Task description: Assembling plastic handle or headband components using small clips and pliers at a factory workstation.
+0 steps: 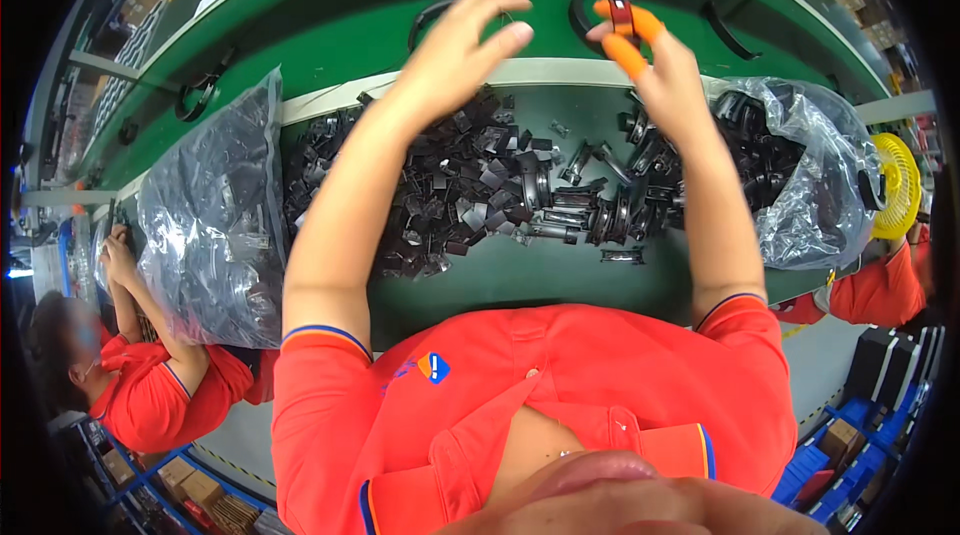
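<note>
My left hand [462, 47] is raised at the belt's near edge, fingers and thumb apart with nothing seen between them. Just behind it lies a black curved band [418, 27], partly hidden by the hand. Orange covers sit on some fingers of my right hand [650, 50], which pinches a small black part with a dark red face [621, 13]. Another black curved band [577, 20] is right beside those fingertips. Below both hands spreads a heap of small black plastic pieces [450, 175], with larger spool-like black parts [600, 210] toward the right.
A green conveyor belt [330, 30] runs across the far side, carrying more black bands [728, 32]. Clear plastic bags stand at left [210, 225] and right [815, 225], the right one holding black parts. A yellow fan [897, 185] is far right. Co-workers [150, 385] sit at both sides.
</note>
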A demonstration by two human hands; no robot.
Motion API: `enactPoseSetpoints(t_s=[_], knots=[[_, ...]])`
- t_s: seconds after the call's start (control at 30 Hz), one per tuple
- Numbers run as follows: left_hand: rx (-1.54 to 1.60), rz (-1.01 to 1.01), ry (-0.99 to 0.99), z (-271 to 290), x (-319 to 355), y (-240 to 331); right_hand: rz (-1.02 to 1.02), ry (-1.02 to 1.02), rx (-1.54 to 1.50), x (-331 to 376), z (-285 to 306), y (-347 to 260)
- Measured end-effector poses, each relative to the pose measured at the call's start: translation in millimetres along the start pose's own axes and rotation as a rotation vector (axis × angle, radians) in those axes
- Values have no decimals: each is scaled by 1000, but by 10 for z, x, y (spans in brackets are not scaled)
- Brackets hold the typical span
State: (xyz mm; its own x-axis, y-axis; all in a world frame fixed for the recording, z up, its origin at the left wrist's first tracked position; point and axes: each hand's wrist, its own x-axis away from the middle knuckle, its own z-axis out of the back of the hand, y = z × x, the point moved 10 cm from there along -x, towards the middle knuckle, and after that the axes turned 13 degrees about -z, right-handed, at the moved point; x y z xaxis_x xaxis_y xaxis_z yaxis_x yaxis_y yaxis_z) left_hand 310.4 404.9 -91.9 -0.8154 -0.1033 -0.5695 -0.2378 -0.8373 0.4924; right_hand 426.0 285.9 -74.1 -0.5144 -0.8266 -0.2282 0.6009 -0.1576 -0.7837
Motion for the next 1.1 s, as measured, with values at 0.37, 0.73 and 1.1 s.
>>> enactPoseSetpoints(t_s=[0.37, 0.73, 1.1], knots=[[-476, 159, -317, -487, -301, -1807, 61, 284, 832, -485, 224, 1128], [-230, 224, 589, 1906, -145, -333, -10, -61, 664, 809, -175, 575], [1304, 233, 594, 621, 461, 632, -102, -90, 581, 812, -143, 664]])
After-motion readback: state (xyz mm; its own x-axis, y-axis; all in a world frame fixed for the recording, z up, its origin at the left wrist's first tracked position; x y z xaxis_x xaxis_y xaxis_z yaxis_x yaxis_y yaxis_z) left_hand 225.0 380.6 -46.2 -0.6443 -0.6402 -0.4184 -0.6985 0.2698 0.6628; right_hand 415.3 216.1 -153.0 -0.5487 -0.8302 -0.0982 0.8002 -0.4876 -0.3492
